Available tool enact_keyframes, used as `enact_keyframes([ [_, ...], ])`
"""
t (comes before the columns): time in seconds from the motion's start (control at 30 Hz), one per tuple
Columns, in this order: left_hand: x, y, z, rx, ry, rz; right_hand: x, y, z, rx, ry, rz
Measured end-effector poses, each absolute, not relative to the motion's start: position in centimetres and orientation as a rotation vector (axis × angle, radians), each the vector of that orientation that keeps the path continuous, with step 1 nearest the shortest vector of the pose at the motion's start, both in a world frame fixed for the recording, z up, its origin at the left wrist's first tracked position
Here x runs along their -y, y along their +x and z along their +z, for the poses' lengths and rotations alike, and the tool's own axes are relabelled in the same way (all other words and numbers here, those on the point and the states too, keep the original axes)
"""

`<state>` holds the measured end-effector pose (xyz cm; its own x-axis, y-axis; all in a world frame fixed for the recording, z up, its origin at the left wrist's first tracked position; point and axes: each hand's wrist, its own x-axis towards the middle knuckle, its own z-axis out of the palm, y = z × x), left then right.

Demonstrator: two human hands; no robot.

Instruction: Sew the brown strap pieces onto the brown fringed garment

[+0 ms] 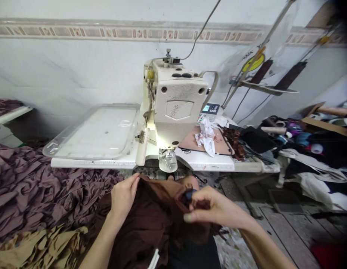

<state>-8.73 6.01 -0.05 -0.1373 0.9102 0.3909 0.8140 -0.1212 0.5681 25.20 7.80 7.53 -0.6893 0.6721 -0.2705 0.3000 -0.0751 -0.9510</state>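
Observation:
Dark brown cloth [139, 220] lies across my lap, below the front edge of the sewing machine table. My left hand [123, 196] pinches its upper edge between thumb and fingers. On the other side, my right hand [215, 207] is curled at the cloth's right part, with brown folds between thumb and fingers. A small dark-blue item [188, 194] shows at the right fingertips; its kind is unclear. Ahead stands a cream sewing machine [177, 101], its lit presser foot and needle area [168, 157] above and apart from the cloth.
A clear plastic lid or tray [100, 127] covers the table's left side. White scraps [207, 136] lie on a pinkish pad at right. Mauve cloth [36, 186] and tan cloth [41, 248] are heaped at left. Thread cones [291, 74] stand at upper right, above piled fabric and spools.

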Motion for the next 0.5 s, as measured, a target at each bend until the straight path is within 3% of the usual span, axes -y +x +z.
enact_keyframes([
  [0.1, -5.1, -7.0, -0.1, -1.753, 1.831, 1.154, -8.0, 26.4, 7.1, 1.914, -1.056, 2.114],
  [0.3, -2.5, -2.7, 1.6, -1.197, 1.308, 1.189, -10.0, 25.1, 4.1, 1.677, -1.248, 1.435],
  [0.5, -1.4, 0.1, 1.5, -1.080, 1.361, 1.074, -8.6, 20.5, 2.3, 1.748, -1.023, 1.430],
])
